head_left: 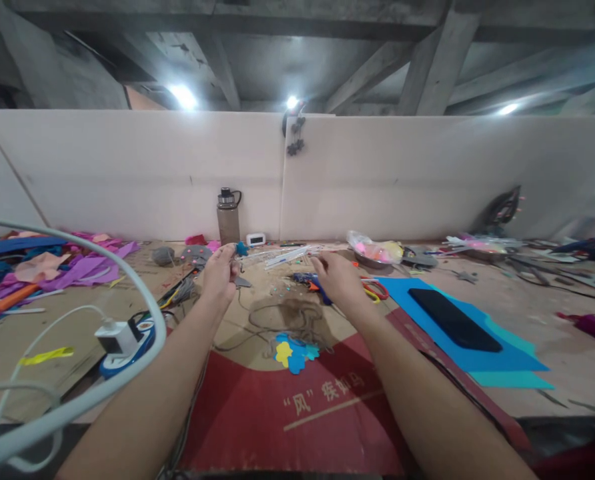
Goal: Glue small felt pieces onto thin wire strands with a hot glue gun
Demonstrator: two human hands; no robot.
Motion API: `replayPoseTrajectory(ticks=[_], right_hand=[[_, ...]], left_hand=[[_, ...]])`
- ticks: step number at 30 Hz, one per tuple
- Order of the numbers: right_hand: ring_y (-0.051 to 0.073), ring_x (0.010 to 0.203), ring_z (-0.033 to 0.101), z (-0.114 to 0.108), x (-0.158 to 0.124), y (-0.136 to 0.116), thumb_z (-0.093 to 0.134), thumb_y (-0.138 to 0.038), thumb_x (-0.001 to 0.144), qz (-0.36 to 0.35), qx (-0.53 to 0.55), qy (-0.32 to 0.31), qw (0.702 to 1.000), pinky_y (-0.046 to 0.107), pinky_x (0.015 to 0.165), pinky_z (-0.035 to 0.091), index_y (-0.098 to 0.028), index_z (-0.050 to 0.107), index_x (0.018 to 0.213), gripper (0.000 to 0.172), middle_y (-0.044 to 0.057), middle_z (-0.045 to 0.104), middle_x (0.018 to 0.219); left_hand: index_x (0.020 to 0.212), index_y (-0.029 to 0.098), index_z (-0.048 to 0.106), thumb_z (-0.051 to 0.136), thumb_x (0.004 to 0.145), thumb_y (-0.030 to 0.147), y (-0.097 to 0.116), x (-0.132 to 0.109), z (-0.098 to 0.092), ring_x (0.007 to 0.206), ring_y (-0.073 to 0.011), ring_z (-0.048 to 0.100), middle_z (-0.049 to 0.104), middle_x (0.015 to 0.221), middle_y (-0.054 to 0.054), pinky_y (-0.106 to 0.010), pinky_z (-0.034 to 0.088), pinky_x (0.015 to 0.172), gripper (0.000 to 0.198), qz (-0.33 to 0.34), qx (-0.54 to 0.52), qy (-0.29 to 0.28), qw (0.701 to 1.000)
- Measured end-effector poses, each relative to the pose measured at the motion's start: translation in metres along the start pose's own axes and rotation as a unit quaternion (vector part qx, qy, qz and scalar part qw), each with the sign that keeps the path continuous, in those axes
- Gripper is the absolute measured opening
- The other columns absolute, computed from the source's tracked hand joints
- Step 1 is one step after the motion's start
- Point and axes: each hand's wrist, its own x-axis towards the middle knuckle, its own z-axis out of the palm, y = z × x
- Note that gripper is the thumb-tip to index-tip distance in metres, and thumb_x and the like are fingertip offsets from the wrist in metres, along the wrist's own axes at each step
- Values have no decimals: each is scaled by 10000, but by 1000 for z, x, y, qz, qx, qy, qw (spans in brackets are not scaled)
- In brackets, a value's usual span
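My left hand (220, 272) is raised over the middle of the work surface, its fingers pinched on a small dark-blue flower-shaped cutout (241, 249). My right hand (336, 275) is bent downward with its fingers curled together; whatever they may hold is hidden. Between the hands lie several thin white sticks (290, 256). A blue-and-orange tool (311, 280) is partly covered by my right hand. Beside that wrist are scissors with red and yellow handles (376, 291). Closer to me, blue and yellow flower cutouts (295, 353) rest on a red-and-tan board (247, 413), below loose grey cord (277, 319).
A white cable (153, 300) arches across the left side, near a power strip (127, 357) with a charger. At the back stands a bottle (228, 217) by a small clock (256, 239). A black phone (452, 319) lies on blue sheets (497, 357). Felt scraps (92, 267) are heaped left.
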Motion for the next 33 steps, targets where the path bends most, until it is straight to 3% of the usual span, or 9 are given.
replayPoseTrajectory(ticks=[3, 6, 10, 15, 19, 22, 27, 29, 33], right_hand=[[285, 857, 604, 14, 8, 27, 460, -361, 839, 98, -67, -108, 987, 346, 729, 407, -84, 648, 874, 337, 199, 654, 875], [277, 826, 625, 36, 5, 36, 572, -265, 742, 96, -50, -162, 981, 329, 715, 435, -111, 672, 807, 196, 176, 670, 825], [246, 766, 633, 53, 1, 38, 548, -157, 691, 99, -19, -166, 981, 303, 655, 450, -133, 671, 810, 173, 146, 673, 806], [180, 577, 585, 45, 9, 42, 534, -260, 711, 123, 60, -163, 977, 270, 529, 427, -157, 631, 770, 153, 69, 636, 662], [167, 666, 578, 30, 15, 30, 544, -252, 675, 125, 196, -62, 971, 262, 583, 448, -149, 584, 818, 180, 55, 622, 759], [134, 686, 565, 19, 9, 7, 508, -249, 699, 96, 355, -23, 930, 253, 591, 485, -164, 539, 952, 269, 30, 595, 840], [131, 749, 592, 5, -13, -35, 524, -276, 738, 15, 541, -55, 839, 264, 585, 537, -218, 419, 1139, 418, 34, 557, 989], [114, 673, 585, 3, -19, -43, 493, -261, 765, -17, 529, -64, 846, 250, 545, 521, -226, 398, 1175, 422, 45, 570, 1011], [135, 652, 571, 3, -24, -44, 477, -233, 795, -52, 406, -20, 912, 287, 608, 499, -196, 467, 1114, 322, 64, 621, 932]], left_hand=[[660, 161, 514, 690, 588, 274, 1, -1, 1, 326, -16, 318, 405, 468, 94, -166, 105, 316, 221, -1, 5, 9, 1000], [662, 161, 529, 695, 586, 276, 0, -4, 2, 331, -20, 314, 382, 447, 96, -165, 109, 322, 216, -1, 9, 5, 1000], [660, 151, 543, 708, 579, 291, -4, -6, 0, 340, -21, 317, 402, 463, 86, -162, 115, 318, 231, -8, 24, -2, 1000], [625, 150, 509, 711, 560, 268, -9, -1, -4, 355, -21, 338, 434, 497, 73, -155, 121, 312, 243, -45, 14, 3, 999], [600, 154, 473, 693, 553, 224, -10, 2, -5, 344, -18, 325, 427, 493, 76, -150, 107, 303, 236, -79, 3, 27, 997], [610, 155, 468, 689, 546, 208, -11, 1, -5, 340, -12, 311, 423, 494, 81, -145, 97, 304, 236, -93, 0, 33, 995], [624, 155, 470, 696, 543, 213, -14, -3, -3, 347, -9, 316, 438, 499, 82, -141, 109, 314, 247, -102, 18, 44, 994], [629, 154, 481, 694, 551, 216, -14, -4, -2, 346, -11, 320, 436, 492, 83, -144, 117, 318, 235, -105, 26, 49, 993], [639, 153, 501, 699, 559, 224, -14, -6, 0, 350, -14, 328, 441, 486, 82, -148, 124, 326, 225, -108, 32, 42, 993]])
